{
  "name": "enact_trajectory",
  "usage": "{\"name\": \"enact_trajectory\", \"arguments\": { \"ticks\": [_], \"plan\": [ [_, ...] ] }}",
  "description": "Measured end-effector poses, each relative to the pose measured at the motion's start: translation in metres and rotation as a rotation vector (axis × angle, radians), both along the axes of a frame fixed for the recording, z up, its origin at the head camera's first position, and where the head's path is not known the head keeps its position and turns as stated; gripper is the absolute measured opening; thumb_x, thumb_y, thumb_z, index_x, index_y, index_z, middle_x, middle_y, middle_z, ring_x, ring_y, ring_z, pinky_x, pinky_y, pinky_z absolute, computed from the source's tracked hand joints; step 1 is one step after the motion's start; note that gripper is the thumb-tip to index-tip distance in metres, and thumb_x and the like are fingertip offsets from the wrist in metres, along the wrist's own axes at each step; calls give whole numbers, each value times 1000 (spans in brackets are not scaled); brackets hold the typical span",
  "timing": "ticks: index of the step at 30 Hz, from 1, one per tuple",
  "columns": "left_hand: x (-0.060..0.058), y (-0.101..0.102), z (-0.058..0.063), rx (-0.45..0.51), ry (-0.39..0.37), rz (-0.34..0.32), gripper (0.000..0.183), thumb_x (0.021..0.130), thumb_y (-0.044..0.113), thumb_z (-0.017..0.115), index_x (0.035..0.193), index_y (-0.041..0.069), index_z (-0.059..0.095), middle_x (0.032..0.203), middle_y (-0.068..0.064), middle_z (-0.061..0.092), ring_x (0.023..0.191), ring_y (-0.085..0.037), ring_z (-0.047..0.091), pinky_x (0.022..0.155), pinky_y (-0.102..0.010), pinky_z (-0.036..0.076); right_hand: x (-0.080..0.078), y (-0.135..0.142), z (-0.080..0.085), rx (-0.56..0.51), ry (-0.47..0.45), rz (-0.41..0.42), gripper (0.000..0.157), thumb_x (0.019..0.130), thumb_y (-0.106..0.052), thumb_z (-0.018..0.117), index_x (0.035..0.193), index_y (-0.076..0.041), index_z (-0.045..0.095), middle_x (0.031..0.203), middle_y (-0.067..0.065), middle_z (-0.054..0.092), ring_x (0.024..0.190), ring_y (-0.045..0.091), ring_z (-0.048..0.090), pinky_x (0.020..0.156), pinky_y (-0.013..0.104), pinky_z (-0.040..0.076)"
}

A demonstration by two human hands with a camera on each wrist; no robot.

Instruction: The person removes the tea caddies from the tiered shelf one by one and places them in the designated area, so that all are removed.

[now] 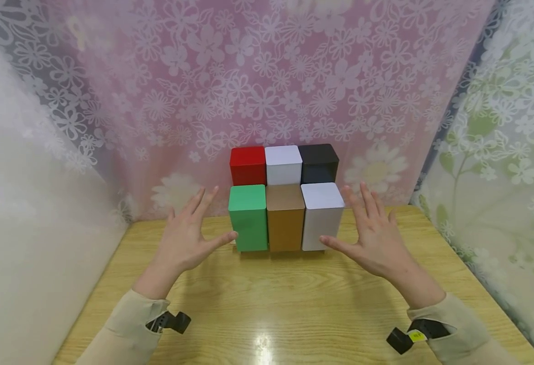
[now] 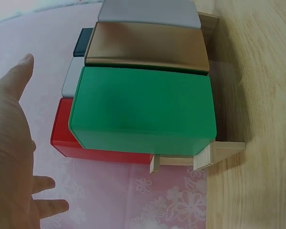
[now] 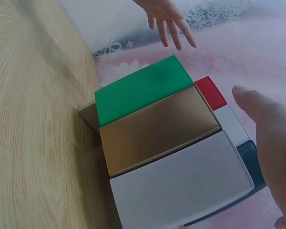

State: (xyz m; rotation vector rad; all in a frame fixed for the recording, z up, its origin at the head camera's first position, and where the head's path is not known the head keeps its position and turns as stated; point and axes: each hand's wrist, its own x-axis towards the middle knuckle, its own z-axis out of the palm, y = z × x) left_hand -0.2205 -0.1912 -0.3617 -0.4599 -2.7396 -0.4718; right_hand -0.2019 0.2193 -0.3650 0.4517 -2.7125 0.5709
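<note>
Two rows of upright rectangular boxes with rounded edges stand close together. In front are a green box [image 1: 248, 223], a gold-brown box [image 1: 286, 225] and a silvery white box [image 1: 322, 223]. Behind them rise a red box [image 1: 248, 167], a white box [image 1: 283, 166] and a black box [image 1: 319, 165]. My left hand [image 1: 186, 241] spreads its fingers beside the green box, thumb toward its front; contact cannot be told. On the other side my right hand [image 1: 376, 241] is spread near the silvery white box, its thumb overlapping that box in the head view. Neither hand holds anything.
A light wooden stand [image 2: 224, 150] supports the boxes, mostly hidden beneath them. It sits on a wood-grain table [image 1: 267, 299] before a pink flowered curtain [image 1: 267, 76]. Pale sheeting hangs at the left [image 1: 29, 203] and right. Each wrist wears a black strap with a small camera.
</note>
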Motion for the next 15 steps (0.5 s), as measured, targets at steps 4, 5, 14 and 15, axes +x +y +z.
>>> {"name": "enact_trajectory", "arguments": {
  "ticks": [4,5,14,15],
  "plan": [
    [0,-1,-5,59,-26,8,104,85,89,57,169,48,11,174,-8,24,145,-48,43,115,-80,5,-2,-1,-5,-57,19,2,118,88,-68,76,173,-25,6,176,17,2,152,59,16,107,87,15],
    [0,-2,-6,70,-32,11,103,85,88,57,169,48,12,173,-8,26,144,-49,44,115,-80,7,-2,-2,-6,-70,20,1,118,88,-67,76,173,-24,6,176,17,2,152,59,16,108,86,16],
    [-4,-6,-20,164,-92,11,95,91,83,57,169,47,17,172,-8,30,149,-47,37,112,-78,26,-3,-4,-17,-163,-11,-30,122,88,-66,78,171,-12,6,175,21,7,155,52,17,112,79,23],
    [-5,-7,-22,181,-96,8,93,92,82,57,169,46,18,171,-8,31,150,-46,37,112,-77,27,-3,-5,-18,-177,-19,-35,123,88,-66,78,171,-12,6,175,21,8,155,51,17,111,79,24]
  ]
}}
